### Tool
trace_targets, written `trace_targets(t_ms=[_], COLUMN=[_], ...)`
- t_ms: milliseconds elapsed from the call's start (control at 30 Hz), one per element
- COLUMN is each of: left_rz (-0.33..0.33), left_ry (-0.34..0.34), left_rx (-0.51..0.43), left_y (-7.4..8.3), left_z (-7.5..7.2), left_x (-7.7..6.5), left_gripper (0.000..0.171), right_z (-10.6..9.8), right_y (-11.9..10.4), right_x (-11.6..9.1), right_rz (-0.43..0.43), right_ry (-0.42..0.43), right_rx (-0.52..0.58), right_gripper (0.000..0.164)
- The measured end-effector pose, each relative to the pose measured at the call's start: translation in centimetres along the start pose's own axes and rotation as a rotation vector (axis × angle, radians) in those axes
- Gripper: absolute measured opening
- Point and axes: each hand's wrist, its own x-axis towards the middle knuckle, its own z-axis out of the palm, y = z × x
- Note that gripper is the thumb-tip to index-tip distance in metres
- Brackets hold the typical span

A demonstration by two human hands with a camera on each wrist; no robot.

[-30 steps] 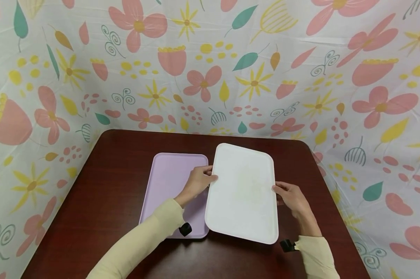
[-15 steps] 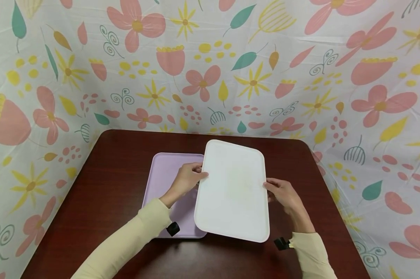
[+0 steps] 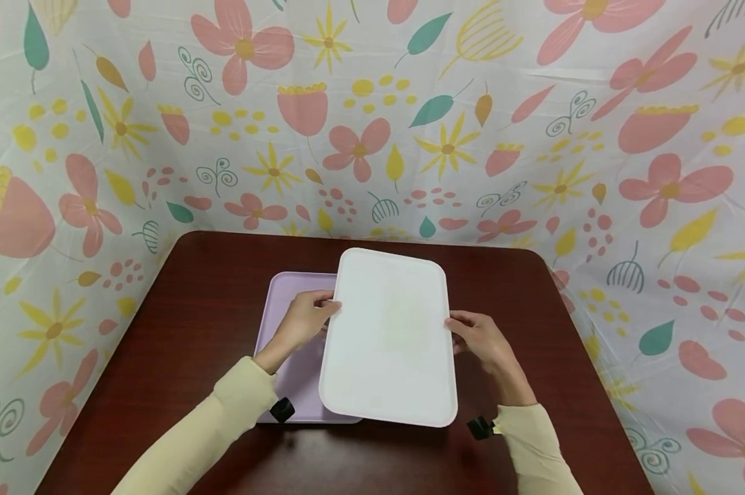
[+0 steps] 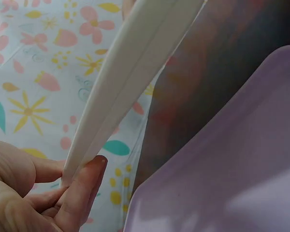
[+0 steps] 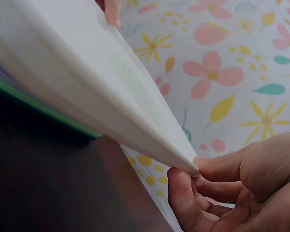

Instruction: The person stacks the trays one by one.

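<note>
A white tray [image 3: 387, 337] is held up between both hands, slightly turned, above a purple tray [image 3: 292, 381] that lies on the table. My left hand [image 3: 300, 318] pinches its left edge, thumb on the upper face and fingers underneath. At the opposite edge my right hand [image 3: 480, 337] grips it the same way. In the left wrist view a gap separates the white tray [image 4: 116, 92] from the purple tray [image 4: 232, 159]. Much of the purple tray's right side is hidden under the white one. A green edge [image 5: 53, 113] shows below a purple one in the right wrist view.
The dark brown table [image 3: 205, 309] has rounded far corners. A white cloth [image 3: 372, 124] printed with flowers and leaves hangs behind it and along both sides. A small black device [image 3: 282, 410] sits at the left wrist and another black device [image 3: 480, 428] at the right.
Both hands have carried the white tray leftward, from beside the purple tray to over more of it. The purple tray has stayed in place.
</note>
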Motion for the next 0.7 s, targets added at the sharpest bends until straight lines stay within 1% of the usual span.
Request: trace_targets(t_ms=[200,367,600,700], left_rz=[-0.017,-0.02,-0.059,-0.058], left_ry=[0.0,0.001,0.005,0.016], left_rx=[0.033,0.058,0.076,0.076], left_y=[0.1,0.3,-0.4,-0.7], left_z=[-1.8,-3.1,-4.5,-5.0], left_x=[-0.6,-1.1,-1.3,-1.4], left_gripper=[0.035,0.035,0.04,0.04], right_z=[1.7,2.7,4.0,4.6], right_y=[-1.0,-1.4,-1.5,-1.6], right_x=[0.3,0.5,1.0,1.0], right_rz=[-0.017,-0.016,-0.012,-0.011], right_ry=[-0.015,-0.022,-0.032,-0.03], right_rx=[0.029,0.055,0.076,0.082], right_gripper=[0.041,0.04,0.037,0.036])
